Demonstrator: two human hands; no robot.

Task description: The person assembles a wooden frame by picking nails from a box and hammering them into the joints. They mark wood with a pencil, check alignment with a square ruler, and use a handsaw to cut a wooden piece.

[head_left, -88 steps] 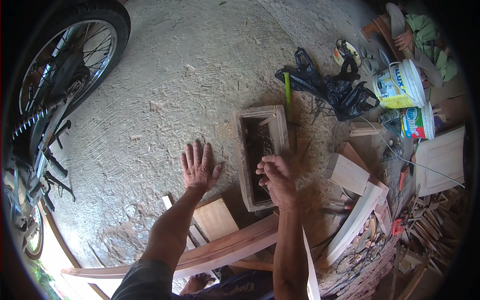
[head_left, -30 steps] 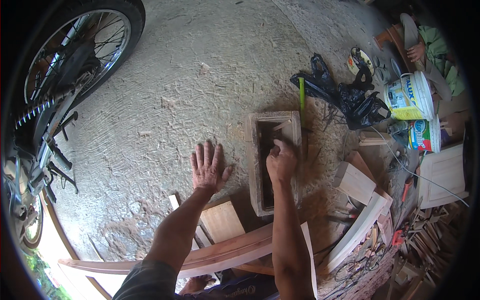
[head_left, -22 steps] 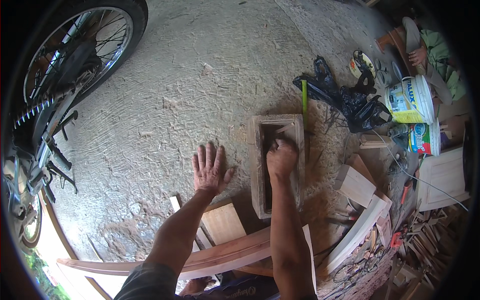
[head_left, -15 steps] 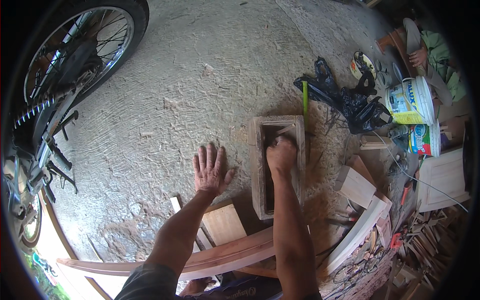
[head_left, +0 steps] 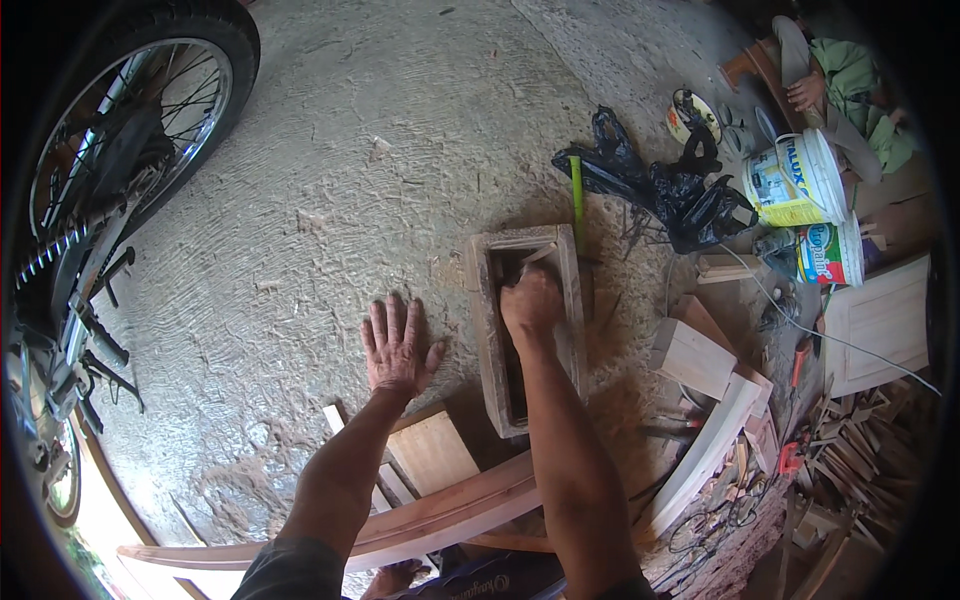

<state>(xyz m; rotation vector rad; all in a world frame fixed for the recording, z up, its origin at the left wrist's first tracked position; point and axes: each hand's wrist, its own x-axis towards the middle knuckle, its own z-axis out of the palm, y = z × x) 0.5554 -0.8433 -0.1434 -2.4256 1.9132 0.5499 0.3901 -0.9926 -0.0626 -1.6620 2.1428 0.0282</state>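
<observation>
My left hand (head_left: 395, 352) lies flat on the rough concrete floor with its fingers spread, holding nothing. To its right, my right hand (head_left: 532, 300) reaches down into a long, narrow wooden box (head_left: 489, 340), its fingers curled closed. What those fingers hold, if anything, is hidden in the dark inside. Near the far end of the box, beside my right hand, a thin pale strip (head_left: 541, 254) shows. A tool with a bright green handle (head_left: 577, 195) lies along the box's right side.
A curved wooden rail (head_left: 440, 517) and a wood block (head_left: 434, 452) lie near me. Squared timbers (head_left: 692, 357) and scraps (head_left: 860, 465) are at right. Beyond sit a black plastic bag (head_left: 690, 205), buckets (head_left: 797, 190) and another person's hand (head_left: 805, 92). A motorcycle wheel (head_left: 150, 130) stands far left.
The whole view has shifted, so the scene sits further left in the picture. My left hand stays flat on the floor, and my right hand stays closed inside the box.
</observation>
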